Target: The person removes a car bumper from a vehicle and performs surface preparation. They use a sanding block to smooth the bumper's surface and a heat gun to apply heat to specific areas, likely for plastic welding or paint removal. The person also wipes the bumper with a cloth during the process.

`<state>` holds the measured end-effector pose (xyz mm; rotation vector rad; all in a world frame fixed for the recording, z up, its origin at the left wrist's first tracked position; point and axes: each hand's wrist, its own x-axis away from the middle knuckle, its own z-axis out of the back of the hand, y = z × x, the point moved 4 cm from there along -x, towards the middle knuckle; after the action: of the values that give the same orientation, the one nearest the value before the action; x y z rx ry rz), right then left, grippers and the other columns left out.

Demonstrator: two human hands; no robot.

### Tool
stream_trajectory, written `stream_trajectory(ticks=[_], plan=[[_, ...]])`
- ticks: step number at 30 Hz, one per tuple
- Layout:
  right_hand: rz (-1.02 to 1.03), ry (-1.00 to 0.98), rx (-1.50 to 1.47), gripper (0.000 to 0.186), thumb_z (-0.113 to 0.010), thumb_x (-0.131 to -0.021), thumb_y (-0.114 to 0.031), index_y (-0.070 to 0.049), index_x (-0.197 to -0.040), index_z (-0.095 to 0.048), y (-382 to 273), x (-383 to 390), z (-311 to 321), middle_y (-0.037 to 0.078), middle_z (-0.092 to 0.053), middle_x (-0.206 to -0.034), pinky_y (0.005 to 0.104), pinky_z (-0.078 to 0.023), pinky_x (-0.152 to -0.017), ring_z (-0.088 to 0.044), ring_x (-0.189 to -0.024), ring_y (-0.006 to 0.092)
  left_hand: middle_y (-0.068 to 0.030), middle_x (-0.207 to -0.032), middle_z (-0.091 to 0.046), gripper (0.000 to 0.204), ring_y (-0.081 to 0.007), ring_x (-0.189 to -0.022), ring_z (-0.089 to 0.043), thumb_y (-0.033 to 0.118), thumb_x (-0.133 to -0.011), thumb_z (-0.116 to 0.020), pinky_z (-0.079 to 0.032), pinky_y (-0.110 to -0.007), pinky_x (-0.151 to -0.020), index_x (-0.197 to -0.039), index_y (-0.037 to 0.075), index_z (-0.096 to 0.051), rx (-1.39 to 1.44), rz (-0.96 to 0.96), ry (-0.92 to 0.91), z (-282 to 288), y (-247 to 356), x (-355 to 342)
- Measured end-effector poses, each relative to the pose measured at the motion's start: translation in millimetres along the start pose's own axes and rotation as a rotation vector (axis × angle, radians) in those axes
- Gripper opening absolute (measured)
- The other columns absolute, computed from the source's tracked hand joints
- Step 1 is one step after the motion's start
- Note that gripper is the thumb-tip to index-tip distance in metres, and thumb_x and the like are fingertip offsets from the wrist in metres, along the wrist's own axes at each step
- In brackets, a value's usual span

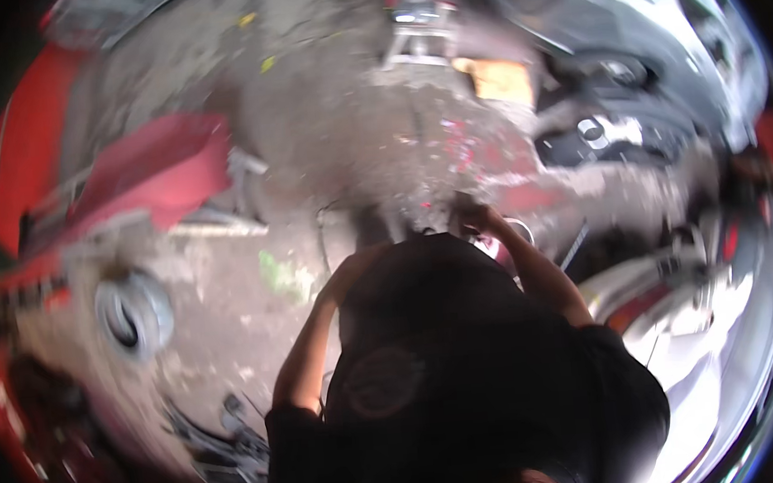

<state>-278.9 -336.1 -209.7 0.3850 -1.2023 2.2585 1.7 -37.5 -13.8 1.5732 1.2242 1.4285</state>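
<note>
My left hand (354,264) is at the left edge of my dark-shirted body, its fingers hidden behind it. My right hand (480,217) is low in front of me on the right, fingers curled round something blurred that I cannot make out. A round pale-rimmed container with red in it (494,246) shows just below that hand, partly behind my body; I cannot tell whether the hand touches it. Motion blurs much of the view.
A red panel on a stand (152,169) and a grey tyre (134,318) are left, grey metal parts (230,444) lower left. A tan piece (499,78) and dark bumper parts (614,139) lie right, near car bodies (713,352). A small step stand (418,35) is ahead.
</note>
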Motion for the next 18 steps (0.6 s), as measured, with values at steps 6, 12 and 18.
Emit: stream_trajectory(ticks=[6, 12, 18], plan=[[-0.167, 0.259, 0.319, 0.019, -0.063, -0.086, -0.031, -0.018, -0.088, -0.077, 69, 57, -21, 0.01, -0.07, -0.078, 0.0408, -0.053, -0.061, -0.068, -0.076, 0.0248, -0.0062, -0.114, -0.066, 0.038, -0.0129, -0.105, -0.059, 0.021, -0.099, -0.056, -0.047, -0.029, -0.093, -0.131, 0.002, -0.061, 0.014, 0.384, 0.052, 20, -114, -33], [-0.669, 0.197, -0.224, 0.024, -0.065, -0.084, -0.027, -0.008, -0.094, -0.075, 87, 156, -83, 0.017, -0.072, -0.091, 0.0404, -0.056, -0.069, -0.07, -0.084, 0.0289, -0.0033, -0.102, -0.067, 0.035, -0.0103, -0.094, -0.059, 0.023, -0.098, -0.058, -0.048, -0.027, -0.084, -0.125, 0.002, -0.065, -0.246, 0.491, -0.022, 38, -159, -63], [-0.993, 0.184, -0.648, 0.038, -0.074, -0.078, -0.032, 0.001, -0.096, -0.07, -1, 272, -86, 0.019, -0.072, -0.084, 0.0401, -0.057, -0.064, -0.073, -0.076, 0.0276, 0.0022, -0.078, -0.062, 0.034, -0.0067, -0.074, -0.053, 0.029, -0.095, -0.061, -0.045, -0.026, -0.066, -0.111, 0.001, -0.072, -0.513, 0.323, -0.018, 28, -169, -85]])
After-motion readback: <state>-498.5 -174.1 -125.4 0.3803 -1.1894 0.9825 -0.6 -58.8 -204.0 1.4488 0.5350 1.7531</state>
